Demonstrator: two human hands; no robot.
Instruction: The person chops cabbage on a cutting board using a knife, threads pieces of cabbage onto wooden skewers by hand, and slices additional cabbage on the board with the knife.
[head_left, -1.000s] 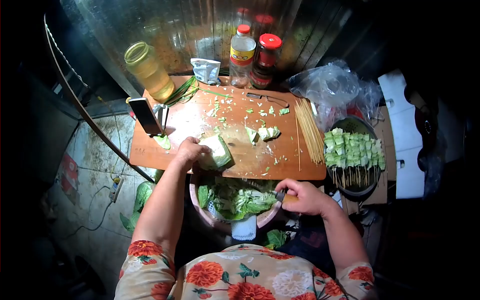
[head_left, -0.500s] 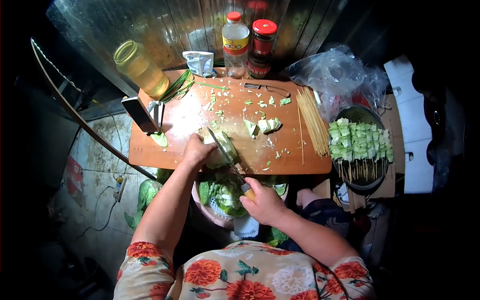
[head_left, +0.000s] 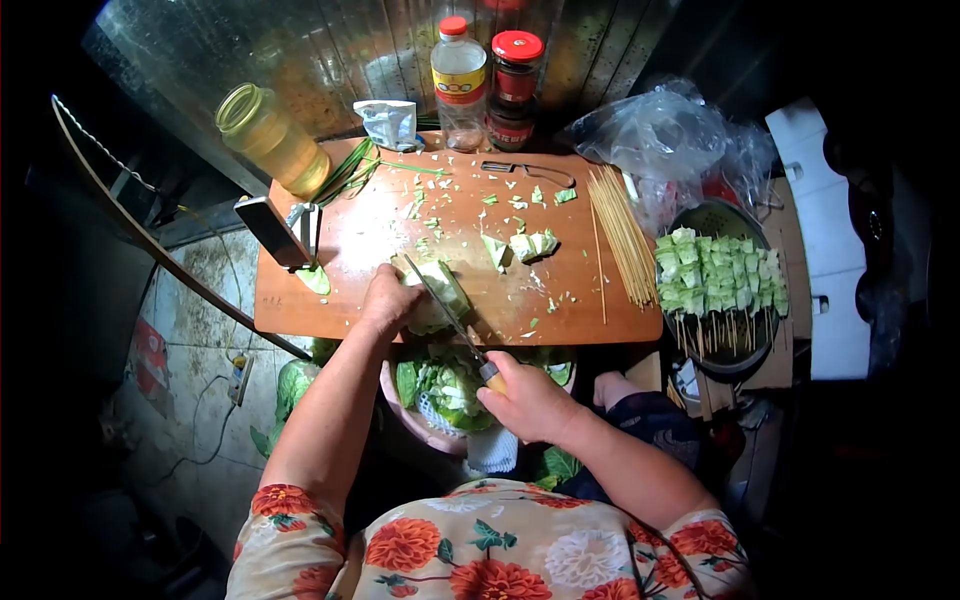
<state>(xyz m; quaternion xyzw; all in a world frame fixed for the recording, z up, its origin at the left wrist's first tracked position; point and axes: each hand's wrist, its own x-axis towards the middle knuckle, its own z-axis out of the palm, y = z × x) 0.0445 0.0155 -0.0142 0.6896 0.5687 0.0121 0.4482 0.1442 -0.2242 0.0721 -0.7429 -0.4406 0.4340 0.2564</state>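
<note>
My left hand (head_left: 392,298) is closed on the left side of a pale green cabbage chunk (head_left: 448,287), pressing it onto the wooden board (head_left: 350,290) near its front edge. A long knife (head_left: 440,305) with a wooden handle is gripped in my right hand (head_left: 530,397). Its blade slants up and left across the chunk; how deep it sits in the leaves I cannot tell. To the right lie a cut cabbage piece (head_left: 534,246) and scattered small bits. Below the board's front edge is a pink basin (head_left: 440,440) holding cabbage leaves.
Bamboo skewers (head_left: 622,240) lie at the board's right, with cabbage skewers (head_left: 720,272) on a dark pot beyond. A peeler (head_left: 530,172), a phone (head_left: 272,230) on a stand, a jar of yellow liquid (head_left: 275,140), a bottle (head_left: 460,95) and a red-lidded jar (head_left: 516,75) stand around.
The view has shifted slightly, so the board and bottles sit a little further left and up. Both hands, the knife and the cabbage chunk keep nearly the same positions on the board.
</note>
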